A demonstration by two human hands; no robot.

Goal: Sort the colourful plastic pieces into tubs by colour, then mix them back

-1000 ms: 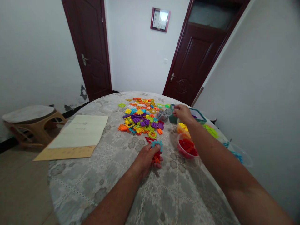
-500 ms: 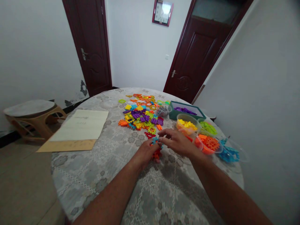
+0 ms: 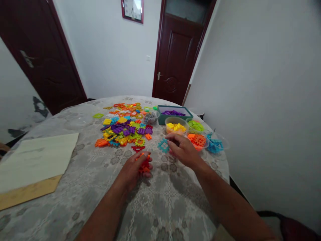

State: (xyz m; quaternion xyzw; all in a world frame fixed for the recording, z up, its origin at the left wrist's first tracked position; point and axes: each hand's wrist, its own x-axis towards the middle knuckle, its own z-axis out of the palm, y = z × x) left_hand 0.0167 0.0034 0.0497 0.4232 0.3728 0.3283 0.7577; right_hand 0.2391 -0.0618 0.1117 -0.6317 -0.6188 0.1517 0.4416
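Observation:
In my left hand (image 3: 135, 168) are several red and orange plastic building pieces (image 3: 143, 164), gripped between thumb and fingers just above the table. My right hand (image 3: 184, 149) pinches a blue square building piece (image 3: 163, 145) with toothed edges and an open middle. A red flat piece (image 3: 137, 148) lies just beyond my left hand. Farther off spreads a mixed pile of building pieces (image 3: 124, 130) in purple, yellow, green, orange and blue. Past my right hand stands a clear tub of orange pieces (image 3: 199, 141).
Beside it are a tub of blue pieces (image 3: 215, 145), a tub of yellow pieces (image 3: 176, 127), a tub of green pieces (image 3: 196, 125) and a bowl of grey pieces (image 3: 150, 117). A green box (image 3: 163, 117) holds purple pieces. Pale paper (image 3: 42, 157) lies at left.
My right hand has drawn the blue piece away from the left hand's pieces, toward the tubs. The view has turned to the right.

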